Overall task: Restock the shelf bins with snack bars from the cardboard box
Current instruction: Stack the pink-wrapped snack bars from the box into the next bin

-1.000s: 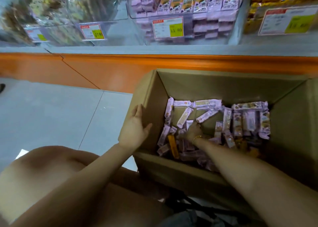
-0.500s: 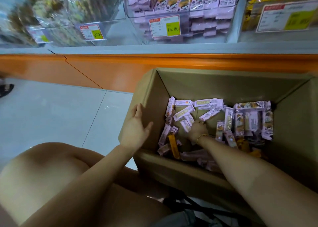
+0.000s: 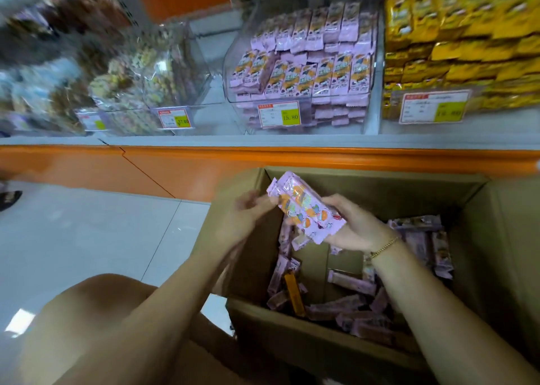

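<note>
– So, where's the load from your end?

– On my feed, a bundle of snack bars (image 3: 304, 209) is up over the open cardboard box (image 3: 409, 197), clear of the loose bars (image 3: 344, 311) lying on its floor. My right hand (image 3: 359, 229) has it, with fingers curled under the lower end and the thumb across the top.

– And the left?

– My left hand (image 3: 248, 218) is at the bundle's left side, near its upper end, but it's smeared with motion. I can't tell whether those fingers are pinching the wrappers or only brushing them.

– Which way does the bundle point?

– Its long axis runs from my right palm up and to the left, so the free end aims at the shelf. The shelf bin (image 3: 242, 101) with the matching pink wrappers sits straight beyond it, past the orange ledge (image 3: 321, 159) and behind the price tag (image 3: 279, 114) reading 15.80.

– So which hand carries?

– The right, I'd say. It has the sure grip and the nearer line to that bin. Bars in there stand on end in rows, so I judge the bundle must be turned upright as it goes over the bin's front wall, or it will land crosswise on them.
</note>
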A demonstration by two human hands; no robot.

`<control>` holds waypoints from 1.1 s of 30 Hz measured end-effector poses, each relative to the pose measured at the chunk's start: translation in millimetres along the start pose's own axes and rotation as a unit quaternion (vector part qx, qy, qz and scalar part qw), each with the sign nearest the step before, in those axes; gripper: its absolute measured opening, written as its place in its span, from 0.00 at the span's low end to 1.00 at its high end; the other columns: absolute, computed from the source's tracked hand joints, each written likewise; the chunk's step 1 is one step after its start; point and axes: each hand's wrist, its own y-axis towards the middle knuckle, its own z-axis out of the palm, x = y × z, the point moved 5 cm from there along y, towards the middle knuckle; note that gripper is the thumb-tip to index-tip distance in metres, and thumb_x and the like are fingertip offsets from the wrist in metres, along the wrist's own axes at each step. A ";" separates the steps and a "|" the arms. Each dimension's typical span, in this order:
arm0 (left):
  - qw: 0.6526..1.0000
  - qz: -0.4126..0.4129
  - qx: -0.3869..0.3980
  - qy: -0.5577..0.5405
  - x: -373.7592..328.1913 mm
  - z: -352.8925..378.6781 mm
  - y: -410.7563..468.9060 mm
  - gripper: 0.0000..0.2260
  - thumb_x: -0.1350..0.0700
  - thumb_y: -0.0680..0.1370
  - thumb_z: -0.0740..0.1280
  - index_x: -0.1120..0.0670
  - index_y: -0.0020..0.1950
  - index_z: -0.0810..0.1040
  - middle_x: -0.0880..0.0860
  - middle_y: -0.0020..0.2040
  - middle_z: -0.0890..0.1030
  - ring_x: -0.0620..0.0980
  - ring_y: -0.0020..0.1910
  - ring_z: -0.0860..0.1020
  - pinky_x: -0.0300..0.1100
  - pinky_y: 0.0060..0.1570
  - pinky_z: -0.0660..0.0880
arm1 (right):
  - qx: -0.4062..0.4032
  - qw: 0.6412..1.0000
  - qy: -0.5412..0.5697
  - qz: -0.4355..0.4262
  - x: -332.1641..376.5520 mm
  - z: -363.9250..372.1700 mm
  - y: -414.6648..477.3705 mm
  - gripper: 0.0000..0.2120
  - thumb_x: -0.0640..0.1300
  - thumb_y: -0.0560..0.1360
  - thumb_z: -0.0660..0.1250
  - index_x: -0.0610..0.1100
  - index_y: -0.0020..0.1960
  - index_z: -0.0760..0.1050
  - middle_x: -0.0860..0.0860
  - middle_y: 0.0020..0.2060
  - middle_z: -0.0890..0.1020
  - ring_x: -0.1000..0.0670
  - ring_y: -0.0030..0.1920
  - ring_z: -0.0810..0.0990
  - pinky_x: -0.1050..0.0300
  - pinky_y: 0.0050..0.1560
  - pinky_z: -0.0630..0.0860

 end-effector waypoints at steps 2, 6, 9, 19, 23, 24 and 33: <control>0.993 0.016 0.084 -0.080 -20.6 9.2 0.2 0.12 0.57 0.76 0.67 0.59 0.57 0.78 0.51 0.49 0.84 0.44 0.50 0.81 0.37 0.53 0.76 | 0.040 0.998 -0.030 -0.028 5.2 16.6 -7.8 0.23 0.46 0.78 0.60 0.39 0.71 0.67 0.37 0.66 0.73 0.41 0.66 0.73 0.49 0.67 0.67; 0.974 0.037 0.170 -0.144 -54.4 20.5 -0.9 0.11 0.61 0.72 0.65 0.60 0.53 0.78 0.52 0.42 0.84 0.44 0.42 0.82 0.35 0.46 0.79 | 0.079 0.996 -0.031 -0.039 13.0 40.5 -23.0 0.25 0.44 0.81 0.54 0.41 0.76 0.56 0.37 0.71 0.64 0.36 0.69 0.66 0.46 0.66 0.68; 0.971 0.023 0.221 -0.092 -72.3 25.1 -0.7 0.14 0.60 0.71 0.67 0.61 0.55 0.78 0.54 0.47 0.84 0.46 0.47 0.82 0.37 0.51 0.78 | 0.027 0.998 -0.024 -0.051 20.4 44.5 -34.9 0.22 0.44 0.82 0.55 0.39 0.74 0.60 0.34 0.71 0.64 0.36 0.67 0.70 0.45 0.66 0.68; 0.979 0.044 0.191 0.053 -124.0 21.3 5.8 0.07 0.63 0.73 0.69 0.63 0.50 0.81 0.56 0.44 0.84 0.46 0.41 0.83 0.35 0.41 0.78 | -0.197 0.917 -0.300 -0.177 61.0 61.7 -56.7 0.23 0.49 0.75 0.64 0.34 0.62 0.74 0.35 0.57 0.79 0.37 0.57 0.79 0.40 0.58 0.76; 0.989 0.059 0.128 -0.036 -129.2 23.2 10.8 0.07 0.62 0.72 0.71 0.64 0.48 0.81 0.56 0.42 0.84 0.47 0.39 0.81 0.38 0.41 0.79 | -0.273 0.881 -0.293 -0.254 70.0 68.6 -62.8 0.24 0.47 0.70 0.70 0.39 0.63 0.71 0.44 0.42 0.84 0.44 0.45 0.84 0.49 0.48 0.80; 0.990 0.066 0.112 -0.057 -130.5 24.5 11.6 0.05 0.62 0.72 0.71 0.63 0.46 0.81 0.54 0.39 0.84 0.46 0.37 0.80 0.35 0.38 0.78 | -0.278 0.883 -0.268 -0.268 69.8 70.2 -62.1 0.22 0.45 0.70 0.71 0.39 0.62 0.72 0.45 0.41 0.84 0.45 0.44 0.84 0.53 0.44 0.81; 0.974 0.111 0.119 -0.154 -155.8 32.6 5.5 0.09 0.61 0.71 0.70 0.61 0.50 0.78 0.57 0.49 0.84 0.49 0.49 0.81 0.35 0.42 0.79 | -0.291 0.851 -0.098 -0.426 103.8 101.3 -44.3 0.03 0.41 0.74 0.67 0.42 0.47 0.77 0.52 0.35 0.82 0.56 0.36 0.79 0.62 0.42 0.74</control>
